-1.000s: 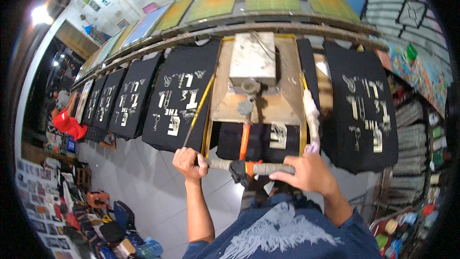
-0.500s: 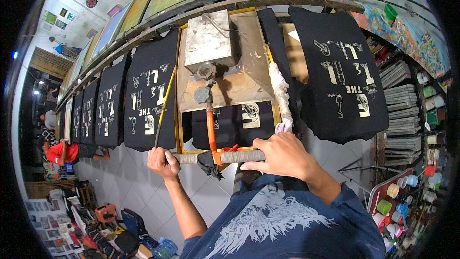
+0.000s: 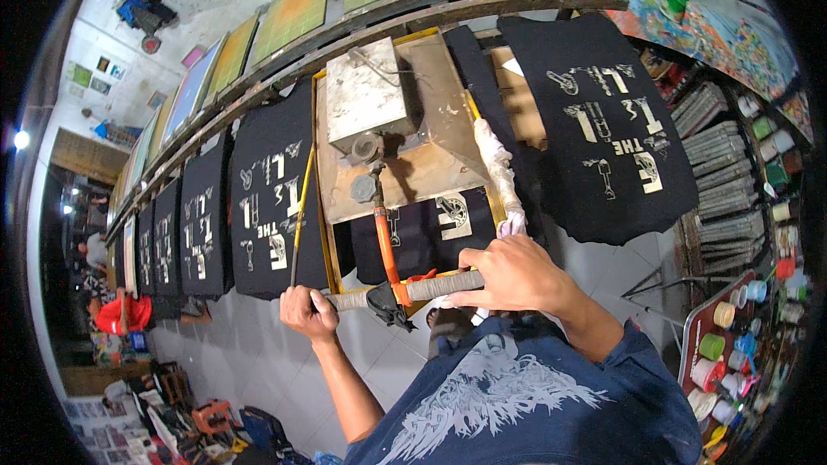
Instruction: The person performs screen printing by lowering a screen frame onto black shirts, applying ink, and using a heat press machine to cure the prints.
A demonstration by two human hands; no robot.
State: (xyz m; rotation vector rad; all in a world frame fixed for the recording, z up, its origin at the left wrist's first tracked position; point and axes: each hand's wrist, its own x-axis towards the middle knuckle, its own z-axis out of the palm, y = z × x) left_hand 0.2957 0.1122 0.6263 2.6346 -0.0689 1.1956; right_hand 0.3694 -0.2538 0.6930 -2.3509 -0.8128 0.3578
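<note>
My left hand (image 3: 307,314) is closed on the left end of a tape-wrapped crossbar (image 3: 351,300), and my right hand (image 3: 515,271) grips its right end. The bar joins an orange pipe (image 3: 384,241), with dark cloth (image 3: 384,308) tied at the junction. The pipe leads to a metal hood (image 3: 435,151) carrying a pale metal box (image 3: 357,90) in a yellow frame (image 3: 325,255). A thin yellow rod (image 3: 301,207) runs up the left, a cloth-wrapped rod (image 3: 498,159) up the right. Beneath the hood a printed black T-shirt (image 3: 422,250) shows partly.
More printed black shirts (image 3: 280,159) lie on boards left and right. Behind are wooden rails (image 3: 534,2) and printing screens (image 3: 289,17). A person in red (image 3: 116,314) is at the far left. Stacked frames (image 3: 724,172) and paint tubs (image 3: 724,319) fill the right side.
The view has shifted over the last second, so the hood and shirts sit farther left than at first. Both my hands stay gripped on the crossbar.
</note>
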